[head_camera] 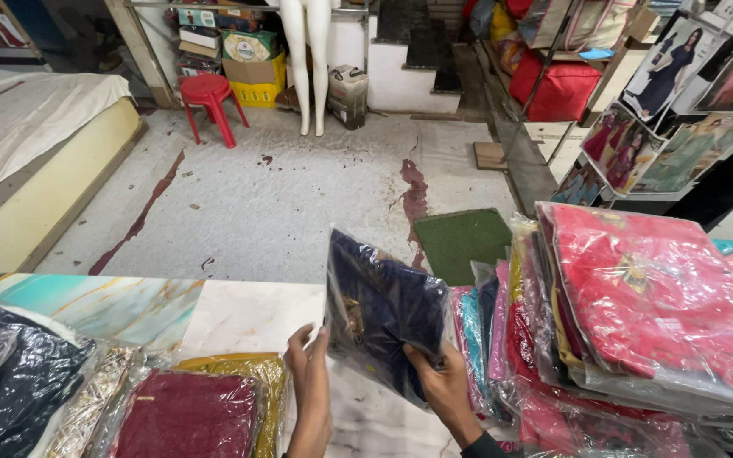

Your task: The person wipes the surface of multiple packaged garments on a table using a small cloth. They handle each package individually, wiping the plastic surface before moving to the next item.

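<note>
Hands (311,373) (443,386) grip navy packet (383,309) edges.

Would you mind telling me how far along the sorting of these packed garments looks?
Done: a tall pile of bagged garments sits at the right, topped by a pink one. In hand: the left hand and right hand hold up a navy packet above the counter. Left: a maroon packet and a black packet lie flat, apart from the pile.
</note>
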